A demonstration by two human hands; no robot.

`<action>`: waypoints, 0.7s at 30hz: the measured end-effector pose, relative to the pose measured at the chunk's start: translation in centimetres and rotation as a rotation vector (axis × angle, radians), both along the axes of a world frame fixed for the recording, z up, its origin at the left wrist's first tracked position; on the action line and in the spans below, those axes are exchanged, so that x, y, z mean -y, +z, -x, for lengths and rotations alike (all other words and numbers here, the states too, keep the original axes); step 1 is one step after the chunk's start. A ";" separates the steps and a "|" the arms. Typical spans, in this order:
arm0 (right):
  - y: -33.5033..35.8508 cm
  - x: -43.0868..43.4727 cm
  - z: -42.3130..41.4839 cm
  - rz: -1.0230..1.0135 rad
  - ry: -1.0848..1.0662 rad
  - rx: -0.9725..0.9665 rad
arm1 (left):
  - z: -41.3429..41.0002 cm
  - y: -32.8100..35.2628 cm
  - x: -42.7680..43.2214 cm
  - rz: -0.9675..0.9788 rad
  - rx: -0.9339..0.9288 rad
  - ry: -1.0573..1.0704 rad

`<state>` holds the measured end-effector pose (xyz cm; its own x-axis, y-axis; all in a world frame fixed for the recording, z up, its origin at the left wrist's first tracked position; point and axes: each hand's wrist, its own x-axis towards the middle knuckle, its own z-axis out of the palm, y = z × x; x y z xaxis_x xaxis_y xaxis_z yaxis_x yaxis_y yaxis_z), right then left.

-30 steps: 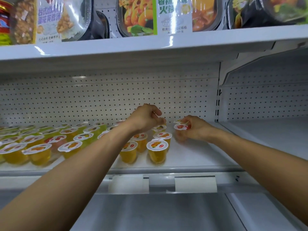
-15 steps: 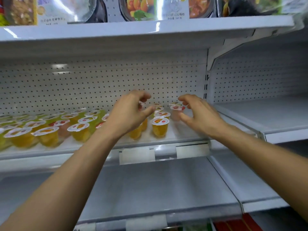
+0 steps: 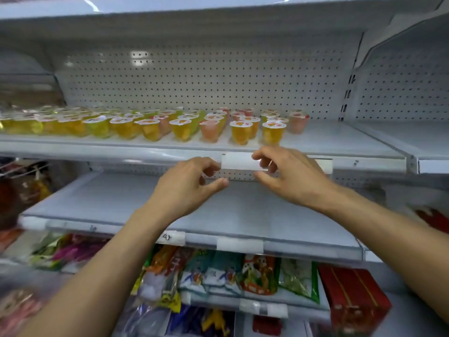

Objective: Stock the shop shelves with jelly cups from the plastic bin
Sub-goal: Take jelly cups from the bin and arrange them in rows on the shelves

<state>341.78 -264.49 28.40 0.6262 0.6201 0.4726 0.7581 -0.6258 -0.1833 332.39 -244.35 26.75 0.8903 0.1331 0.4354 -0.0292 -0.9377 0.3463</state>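
Several jelly cups (image 3: 240,132) with yellow, orange and pink jelly stand in rows on the white upper shelf (image 3: 340,142), filling its left and middle. My left hand (image 3: 187,188) hangs in front of the shelf edge below the cups, fingers loosely curled and holding nothing. My right hand (image 3: 289,176) is beside it at the same height, fingers relaxed, also holding nothing. Both hands are apart from the cups. The plastic bin is not in view.
A bare white shelf (image 3: 230,215) lies under my hands. Below it are snack packets (image 3: 230,273) and a red box (image 3: 352,295). A white label holder (image 3: 239,161) sits on the upper shelf's front edge. Another white shelf (image 3: 413,139) adjoins on the right.
Both hands have let go of the cups and drawn back from the shelf, down past its front edge. My view has tilted down, showing lower shelves.
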 end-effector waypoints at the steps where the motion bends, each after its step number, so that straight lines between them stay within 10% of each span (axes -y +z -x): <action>1: -0.7 -0.7 0.7 0.030 0.022 -0.019 | 1.0 -0.8 -0.5 0.004 -0.023 0.026; 21: -11.4 -38.6 12.5 0.289 0.591 -0.177 | 23.2 -10.3 -32.9 0.116 -0.272 0.588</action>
<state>329.25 -225.89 17.00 0.1957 0.9678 0.1583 0.9617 -0.1578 -0.2242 309.23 -211.47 16.45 0.7311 0.6635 0.1591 0.5794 -0.7268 0.3689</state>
